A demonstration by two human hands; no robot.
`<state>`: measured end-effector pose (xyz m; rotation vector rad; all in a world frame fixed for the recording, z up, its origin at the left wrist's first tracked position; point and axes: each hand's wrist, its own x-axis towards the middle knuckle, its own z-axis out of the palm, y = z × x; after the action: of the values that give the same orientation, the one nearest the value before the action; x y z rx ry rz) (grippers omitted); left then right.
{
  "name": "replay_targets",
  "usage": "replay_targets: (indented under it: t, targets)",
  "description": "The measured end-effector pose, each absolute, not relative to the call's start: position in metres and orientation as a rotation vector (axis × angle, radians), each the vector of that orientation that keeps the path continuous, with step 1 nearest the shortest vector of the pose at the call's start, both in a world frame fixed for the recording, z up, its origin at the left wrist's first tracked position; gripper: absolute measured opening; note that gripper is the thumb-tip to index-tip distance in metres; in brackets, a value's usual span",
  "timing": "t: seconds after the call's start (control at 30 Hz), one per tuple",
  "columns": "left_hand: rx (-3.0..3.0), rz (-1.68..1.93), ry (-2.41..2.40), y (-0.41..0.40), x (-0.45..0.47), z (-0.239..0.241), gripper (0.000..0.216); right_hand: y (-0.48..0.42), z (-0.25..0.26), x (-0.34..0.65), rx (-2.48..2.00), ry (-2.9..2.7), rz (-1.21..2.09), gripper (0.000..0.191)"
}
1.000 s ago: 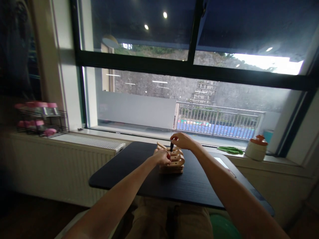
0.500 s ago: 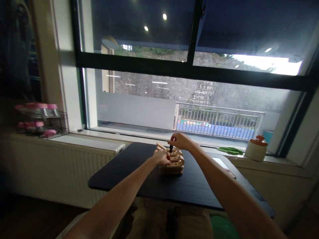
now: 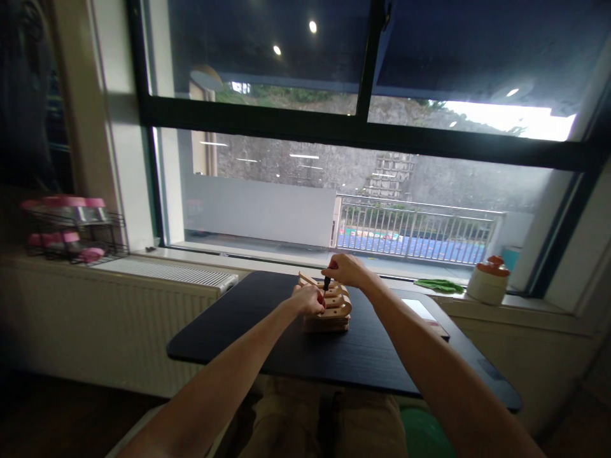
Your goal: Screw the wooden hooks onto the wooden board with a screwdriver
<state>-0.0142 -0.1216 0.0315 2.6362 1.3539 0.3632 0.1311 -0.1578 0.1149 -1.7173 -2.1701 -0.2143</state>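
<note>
A light wooden piece [image 3: 337, 312] with curved slats and dark holes rests on the black table [image 3: 367, 356]. My right hand [image 3: 348, 270] is closed around the dark handle of a screwdriver [image 3: 326, 284], held upright with its shaft pointing down at the slats. My left hand [image 3: 309, 299] lies against the left side of the wooden piece. Its fingers are pinched together close to the screwdriver's tip. What they pinch is too small to make out, and the tip itself is partly hidden by them.
A phone-like flat slab [image 3: 424, 316] lies on the table's right side. Along the sill are a green cloth [image 3: 439, 285] and a cream jar with an orange lid [image 3: 487, 283]. To the left, a wire rack [image 3: 71, 232] with pink-lidded jars stands by a radiator [image 3: 119, 312].
The whole view has shifted slightly. Both hands stay at the wooden piece, and the screwdriver remains upright in my right hand with its handle a little more covered.
</note>
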Motion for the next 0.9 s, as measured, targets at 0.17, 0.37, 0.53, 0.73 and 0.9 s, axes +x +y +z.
replay_targets:
  t: [0.17,0.37,0.53,0.73,0.9]
  targets:
    - [2.642,0.361,1.363,-0.122,-0.014,0.032,0.014,-0.160,0.113,0.133,-1.705,-2.181,-0.195,0.041]
    - [2.642,0.364,1.359,-0.124,-0.015,0.033,0.017,-0.158,0.121,0.131,-1.613,-2.280,-0.108,0.024]
    - [2.659,0.378,1.347,-0.124,-0.013,0.033,0.014,-0.173,0.098,0.123,-1.661,-2.233,-0.118,0.026]
    - [2.649,0.378,1.373,-0.124,-0.010,0.034,0.015,-0.231,-0.005,0.122,-1.685,-2.236,-0.029,0.026]
    - [2.638,0.361,1.377,-0.126,-0.011,0.035,0.017,-0.223,-0.035,0.134,-1.650,-2.297,0.087,0.020]
